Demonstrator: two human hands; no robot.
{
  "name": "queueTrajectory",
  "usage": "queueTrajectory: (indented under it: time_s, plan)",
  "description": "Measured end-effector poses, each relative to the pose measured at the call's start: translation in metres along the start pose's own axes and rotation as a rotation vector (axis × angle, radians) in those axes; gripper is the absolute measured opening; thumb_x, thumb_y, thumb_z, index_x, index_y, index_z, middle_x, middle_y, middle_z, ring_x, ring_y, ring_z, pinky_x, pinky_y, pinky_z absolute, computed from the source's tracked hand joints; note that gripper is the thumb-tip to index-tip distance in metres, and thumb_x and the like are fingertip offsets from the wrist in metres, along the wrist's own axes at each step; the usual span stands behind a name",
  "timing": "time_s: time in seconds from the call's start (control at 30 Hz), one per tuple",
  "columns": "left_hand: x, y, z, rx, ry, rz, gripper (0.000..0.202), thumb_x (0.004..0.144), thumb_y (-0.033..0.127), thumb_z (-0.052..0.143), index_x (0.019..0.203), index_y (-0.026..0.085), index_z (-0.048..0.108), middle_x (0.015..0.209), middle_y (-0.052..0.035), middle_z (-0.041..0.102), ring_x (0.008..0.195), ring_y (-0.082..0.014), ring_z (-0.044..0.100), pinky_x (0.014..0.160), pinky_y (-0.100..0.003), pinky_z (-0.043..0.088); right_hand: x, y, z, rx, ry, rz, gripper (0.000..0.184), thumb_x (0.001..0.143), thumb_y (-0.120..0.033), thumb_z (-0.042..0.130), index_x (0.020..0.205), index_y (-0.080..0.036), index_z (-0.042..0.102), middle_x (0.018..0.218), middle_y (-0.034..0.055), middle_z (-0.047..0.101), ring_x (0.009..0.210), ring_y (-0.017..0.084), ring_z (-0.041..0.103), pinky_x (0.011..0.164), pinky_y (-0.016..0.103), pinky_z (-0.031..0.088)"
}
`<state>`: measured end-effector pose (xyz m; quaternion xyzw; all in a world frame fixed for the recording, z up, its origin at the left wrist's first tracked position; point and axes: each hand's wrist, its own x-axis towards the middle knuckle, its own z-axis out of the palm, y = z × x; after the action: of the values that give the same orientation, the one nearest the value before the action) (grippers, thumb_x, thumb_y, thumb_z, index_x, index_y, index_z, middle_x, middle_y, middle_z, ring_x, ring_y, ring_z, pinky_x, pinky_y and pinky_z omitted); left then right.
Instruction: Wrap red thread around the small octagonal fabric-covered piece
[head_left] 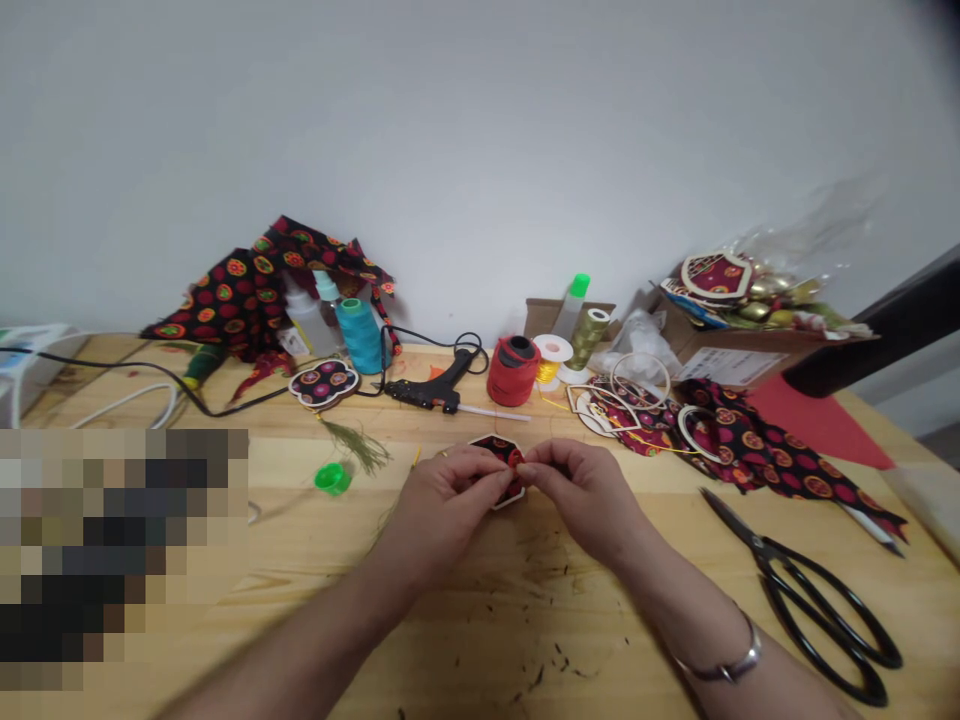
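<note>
An octagonal ornament (pixel 493 446) with a pale rim and dark patterned fabric lies on the table in front of me, partly covered by my fingers. My left hand (pixel 448 500) is closed in a pinch over its middle. From the other side my right hand (pixel 585 490) pinches at the ornament's right edge, its fingertips meeting those of the left. Between the fingertips shows a small red piece (pixel 515 458), perhaps cord or thread; its exact form is hidden. A yellow-green tassel end (pixel 415 458) sticks out beside my left hand.
Behind the hands lie a black glue gun (pixel 435 390), a red thread spool (pixel 514 372) and a teal thread cone (pixel 361 337). A finished-looking tasselled ornament (pixel 324 382) and a green cap (pixel 332 479) are at left. Large black scissors (pixel 806 600) lie right, below patterned fabric (pixel 787 450).
</note>
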<state>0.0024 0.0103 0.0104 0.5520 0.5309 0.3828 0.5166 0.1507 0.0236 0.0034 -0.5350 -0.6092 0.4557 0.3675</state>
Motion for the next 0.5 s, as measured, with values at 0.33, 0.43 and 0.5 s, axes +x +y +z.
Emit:
queueTrajectory:
  time_s: [0.33,0.43,0.5]
  plan:
    - [-0.005,-0.007,0.003,0.125,0.109,0.047,0.016,0.071,0.028,0.055,0.074,0.021,0.07,0.071,-0.0002,0.069,0.065,-0.0153,0.059,0.059,-0.022,0.041,0.001,0.0,-0.001,-0.092,0.085,-0.015,0.012,0.072,-0.019,0.054,0.061,-0.018,0.06,0.057,-0.0004,0.061,0.055,0.012,0.052,0.057,0.023,0.039]
    - [-0.009,-0.009,0.005,0.197,0.093,0.148,0.017,0.074,0.027,0.053,0.077,0.02,0.069,0.071,-0.0012,0.068,0.063,-0.0145,0.058,0.059,-0.021,0.041,0.001,-0.001,-0.001,-0.033,0.081,0.01,0.013,0.071,-0.02,0.054,0.059,-0.017,0.059,0.055,-0.001,0.059,0.052,0.011,0.049,0.053,0.022,0.036]
    - [-0.012,-0.011,0.007,0.285,0.082,0.251,0.017,0.075,0.025,0.052,0.079,0.019,0.068,0.072,-0.0019,0.068,0.064,-0.0139,0.058,0.06,-0.021,0.041,0.001,-0.001,-0.002,0.042,0.055,0.054,0.014,0.072,-0.02,0.054,0.059,-0.016,0.059,0.053,-0.0017,0.056,0.047,0.009,0.043,0.048,0.021,0.032]
